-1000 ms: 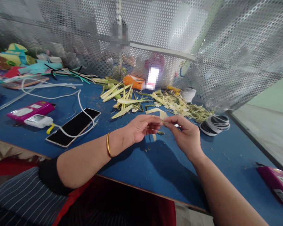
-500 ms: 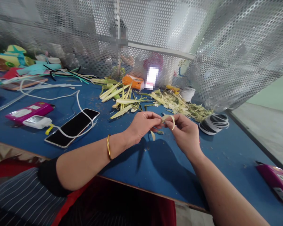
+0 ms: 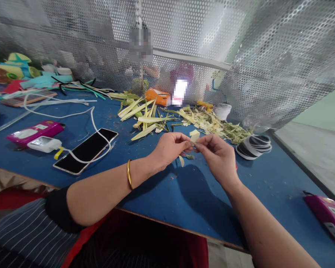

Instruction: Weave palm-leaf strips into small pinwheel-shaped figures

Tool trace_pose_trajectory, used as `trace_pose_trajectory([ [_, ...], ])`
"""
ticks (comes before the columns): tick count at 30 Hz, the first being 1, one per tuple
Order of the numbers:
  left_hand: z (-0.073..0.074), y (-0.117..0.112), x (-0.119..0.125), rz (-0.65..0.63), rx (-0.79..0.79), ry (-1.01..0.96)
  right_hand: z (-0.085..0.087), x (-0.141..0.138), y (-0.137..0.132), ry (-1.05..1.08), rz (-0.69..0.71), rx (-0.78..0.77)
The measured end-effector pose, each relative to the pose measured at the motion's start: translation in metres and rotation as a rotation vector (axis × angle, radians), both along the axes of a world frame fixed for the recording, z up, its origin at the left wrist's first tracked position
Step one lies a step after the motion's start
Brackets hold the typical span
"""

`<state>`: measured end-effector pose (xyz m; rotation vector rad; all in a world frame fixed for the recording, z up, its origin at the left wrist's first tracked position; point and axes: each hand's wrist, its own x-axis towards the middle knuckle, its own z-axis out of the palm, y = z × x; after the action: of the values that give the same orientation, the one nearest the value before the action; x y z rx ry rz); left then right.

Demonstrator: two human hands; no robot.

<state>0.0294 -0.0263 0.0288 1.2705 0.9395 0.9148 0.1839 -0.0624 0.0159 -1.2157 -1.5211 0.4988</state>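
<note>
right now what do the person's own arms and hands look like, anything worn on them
Both forearms are bare. The left hand has no rings that can be made out; its wrist carries a thin gold bangle, and a black sleeve cuff sits around the elbow, over a grey garment with thin white stripes. The right hand and its arm show no jewellery or sleeve in view.

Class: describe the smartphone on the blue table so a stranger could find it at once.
On the blue table, look left of the left hand. The smartphone lies flat, its dark screen up, with a white cable looped across it. Unlike the pink and white power banks beside it, it is black and glossy.
</note>
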Motion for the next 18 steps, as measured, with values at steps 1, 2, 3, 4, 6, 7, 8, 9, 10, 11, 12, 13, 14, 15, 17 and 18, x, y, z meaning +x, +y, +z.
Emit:
trace_pose_trajectory([
  [1,0.0008,-0.0003,0.0,0.005,-0.004,0.012,-0.0003,0.0002,0.0003,0.011,0.009,-0.002],
  [2,0.0016,-0.0007,-0.0001,0.008,-0.003,0.019,-0.0004,0.0004,0.0005,0.016,0.011,-0.002],
  [3,0.0024,-0.001,-0.0002,0.009,0.0,0.021,-0.0004,0.0005,0.0006,0.018,0.006,0.0],
  [4,0.0031,-0.0012,-0.0003,0.012,0.004,0.018,-0.0003,0.0006,0.0005,0.014,-0.005,0.005],
  [6,0.0045,-0.0013,-0.0004,0.026,0.006,0.002,0.0002,0.0004,0.0001,-0.005,-0.036,0.016],
  [7,0.0051,-0.001,-0.0003,0.037,-0.001,-0.007,0.0005,0.0002,-0.0003,-0.02,-0.046,0.024],
  [8,0.0054,-0.0006,-0.0002,0.047,-0.013,-0.018,0.0008,0.0,-0.0006,-0.041,-0.053,0.033],
  [9,0.0055,0.0,-0.0001,0.053,-0.03,-0.033,0.001,-0.0002,-0.001,-0.067,-0.059,0.045],
  [10,0.0054,0.0007,0.0,0.054,-0.049,-0.051,0.0011,-0.0004,-0.0014,-0.095,-0.062,0.059],
  [11,0.0051,0.0014,0.0,0.05,-0.07,-0.071,0.001,-0.0005,-0.0017,-0.124,-0.062,0.078],
  [12,0.0046,0.0021,0.0,0.047,-0.093,-0.092,0.0009,-0.0005,-0.002,-0.154,-0.061,0.1],
  [13,0.0041,0.0026,0.0,0.04,-0.116,-0.11,0.0008,-0.0004,-0.0023,-0.184,-0.061,0.124],
  [14,0.0035,0.0028,-0.0001,0.033,-0.136,-0.127,0.0006,-0.0002,-0.0025,-0.215,-0.059,0.149],
  [15,0.003,0.0029,-0.0002,0.026,-0.155,-0.141,0.0005,0.0,-0.0027,-0.244,-0.058,0.173],
  [17,0.0024,0.0026,-0.0005,0.01,-0.187,-0.164,0.0004,0.0002,-0.0029,-0.286,-0.053,0.206],
  [18,0.0022,0.0024,-0.0007,0.002,-0.198,-0.175,0.0006,0.0002,-0.0031,-0.297,-0.048,0.214],
])
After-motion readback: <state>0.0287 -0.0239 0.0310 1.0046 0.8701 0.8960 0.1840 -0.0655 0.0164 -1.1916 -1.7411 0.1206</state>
